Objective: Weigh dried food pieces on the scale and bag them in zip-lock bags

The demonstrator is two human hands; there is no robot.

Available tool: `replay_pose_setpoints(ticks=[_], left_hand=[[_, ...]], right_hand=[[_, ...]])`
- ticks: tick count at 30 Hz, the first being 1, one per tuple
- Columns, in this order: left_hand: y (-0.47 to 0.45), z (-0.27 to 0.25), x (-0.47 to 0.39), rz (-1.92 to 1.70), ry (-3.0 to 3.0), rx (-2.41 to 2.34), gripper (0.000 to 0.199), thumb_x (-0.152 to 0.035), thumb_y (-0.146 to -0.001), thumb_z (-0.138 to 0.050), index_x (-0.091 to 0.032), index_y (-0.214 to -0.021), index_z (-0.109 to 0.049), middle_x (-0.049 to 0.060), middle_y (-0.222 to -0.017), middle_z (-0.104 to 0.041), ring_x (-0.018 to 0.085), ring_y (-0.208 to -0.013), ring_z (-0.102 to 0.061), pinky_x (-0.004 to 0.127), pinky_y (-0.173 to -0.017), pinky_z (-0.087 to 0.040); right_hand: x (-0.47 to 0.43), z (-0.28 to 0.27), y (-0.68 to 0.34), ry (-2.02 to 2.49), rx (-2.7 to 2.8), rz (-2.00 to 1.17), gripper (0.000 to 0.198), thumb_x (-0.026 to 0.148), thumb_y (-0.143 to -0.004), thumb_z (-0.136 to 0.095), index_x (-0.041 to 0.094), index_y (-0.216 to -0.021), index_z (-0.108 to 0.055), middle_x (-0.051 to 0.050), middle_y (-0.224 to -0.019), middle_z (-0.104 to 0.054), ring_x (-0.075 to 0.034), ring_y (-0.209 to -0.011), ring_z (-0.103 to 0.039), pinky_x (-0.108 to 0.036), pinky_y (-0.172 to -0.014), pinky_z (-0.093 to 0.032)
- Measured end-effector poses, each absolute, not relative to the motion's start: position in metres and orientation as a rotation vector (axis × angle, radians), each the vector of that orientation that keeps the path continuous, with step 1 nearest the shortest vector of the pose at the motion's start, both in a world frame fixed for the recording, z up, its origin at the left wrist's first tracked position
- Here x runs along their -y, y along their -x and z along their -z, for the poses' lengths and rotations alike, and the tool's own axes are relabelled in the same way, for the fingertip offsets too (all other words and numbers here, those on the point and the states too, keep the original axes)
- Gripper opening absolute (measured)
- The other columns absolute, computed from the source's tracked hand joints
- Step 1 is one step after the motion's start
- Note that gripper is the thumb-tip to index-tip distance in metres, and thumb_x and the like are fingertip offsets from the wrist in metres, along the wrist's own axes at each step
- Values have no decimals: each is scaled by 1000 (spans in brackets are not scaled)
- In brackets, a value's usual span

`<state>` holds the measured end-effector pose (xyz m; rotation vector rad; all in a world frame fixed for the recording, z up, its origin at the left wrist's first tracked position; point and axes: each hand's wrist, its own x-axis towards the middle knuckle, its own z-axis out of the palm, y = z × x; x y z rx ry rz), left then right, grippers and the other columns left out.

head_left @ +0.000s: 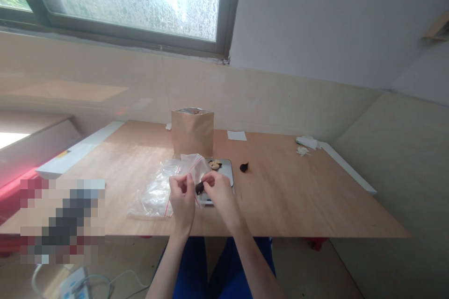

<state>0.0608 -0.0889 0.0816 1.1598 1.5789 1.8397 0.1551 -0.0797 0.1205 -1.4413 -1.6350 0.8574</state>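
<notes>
Two hands are raised over the near edge of the tabletop, and I observe a different state at each. Right hand: thumb and fingers are closed narrow on a small dark piece. Left hand: fingertips are drawn close together at the film of a clear bag; whether film is pinched between them, I cannot tell.

Governing relation: the dark piece sits in the space between the hands, at the right fingertips and to the right of the left hand. The right hand is nearer, in direct contact; a short gap separates the piece from the left fingertips. Its long axis appears slanted, upper end toward the right hand; the partly covered outline limits certainty.

Surroundings: more clear plastic lies flat beyond and left of the left hand. Behind the right hand, a flat scale-like device carries a pale piece. A second dark piece rests on the tabletop just right of that device. A brown pouch stands upright behind the bag, its mouth open.
</notes>
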Motion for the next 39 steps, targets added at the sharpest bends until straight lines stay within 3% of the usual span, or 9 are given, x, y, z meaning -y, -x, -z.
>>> replay_pose_setpoints(ticks=[4, 8, 12, 19, 28, 33, 39], left_hand=[[-63, -88, 91, -1822, -1105, -1496, 24, -42, -81, -52, -21, -79, -40, -4, -60, -50, 12, -53, -52, 22, -49, -40], [-57, -94, 92, -1828, -1038, -1471, 25, -42, -80, -54, -21, -79, -40, -7, -55, -44, 8, -43, -44, 20, -43, -36], [-47, -96, 89, -1875, -957, -1471, 25, -40, -78, -55, -20, -79, -40, -7, -55, -46, 7, -42, -44, 19, -42, -35], [-45, -95, 90, -1842, -937, -1423, 25, -39, -78, -56, -21, -78, -39, -8, -52, -47, 8, -42, -45, 18, -41, -35], [-42, -92, 89, -1852, -875, -1389, 26, -40, -78, -57, -21, -78, -40, -9, -47, -47, 7, -36, -42, 16, -37, -34], [-41, -91, 89, -1851, -864, -1388, 25, -39, -77, -58, -21, -78, -40, -9, -46, -45, 8, -36, -42, 16, -37, -32], [-47, -88, 90, -1843, -916, -1400, 26, -39, -76, -59, -20, -77, -42, -7, -57, -48, 7, -45, -44, 17, -43, -35]], right_hand=[[87, -120, -150, 1348, 1900, -885, 22, 5, -74, -52, 19, -59, -60, -2, -63, -65, -16, -62, -59, -28, -64, -45], [89, -124, -163, 1194, 1821, -907, 15, 18, -83, -48, 21, -81, -63, -1, -81, -66, -14, -70, -60, -25, -66, -45], [73, -109, -181, 1236, 1635, -673, 22, 24, -88, -39, 20, -92, -60, -4, -92, -63, -15, -81, -58, -26, -73, -46], [47, -47, -190, 1360, 2026, -396, 29, 14, -79, -51, 19, -106, -58, -11, -112, -55, -25, -106, -48, -43, -92, -40], [49, -51, -190, 1345, 1976, -396, 22, 10, -78, -46, 18, -93, -59, -8, -95, -59, -22, -92, -55, -36, -84, -45], [53, -69, -188, 1337, 1634, -683, 13, 21, -79, -47, 17, -80, -59, -4, -77, -61, -17, -71, -57, -28, -66, -46], [69, -110, -178, 1161, 1260, -1155, 24, 35, -80, -47, 16, -90, -59, 0, -69, -58, -10, -49, -50, -23, -48, -41]])
